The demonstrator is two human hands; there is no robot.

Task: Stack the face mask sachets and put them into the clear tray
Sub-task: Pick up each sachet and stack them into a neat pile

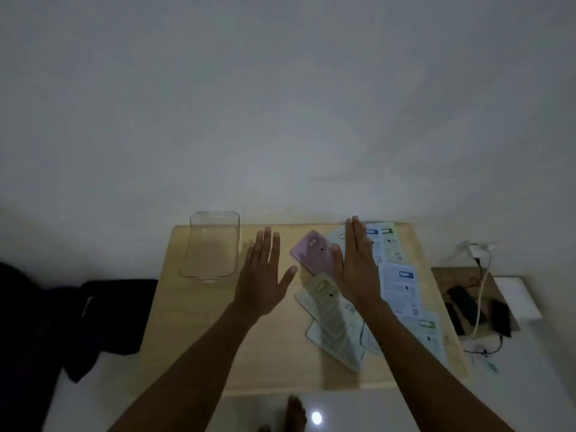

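Foot: a bare foot [295,413] shows at the bottom centre of the frame, on glossy white floor [358,413] with a lamp reflection beside it.
Table: a pale wooden rectangular table [193,332] fills the lower middle.
Left hand [261,275]: flat, fingers spread, thumb out, holding nothing; it is over bare table between the tray and the sachets.
Right hand [355,266]: flat, fingers pressed together, holding nothing; it covers part of the sachet spread.
Sachets: flat white, pale green and blue-labelled face mask sachets [400,288] lie loose and overlapping on the right half of the table; a pink-lilac sachet [311,251] lies tilted just left of the right hand.
Writing: printed panels and code squares are visible, too blurred to read.
Tray: an empty clear plastic rectangular tray [212,244] sits at the table's far left corner, well apart from the sachets.
Surroundings: dark cloth [103,313] at left; black devices and white cables [480,300] at right; plain white wall [280,104] behind.
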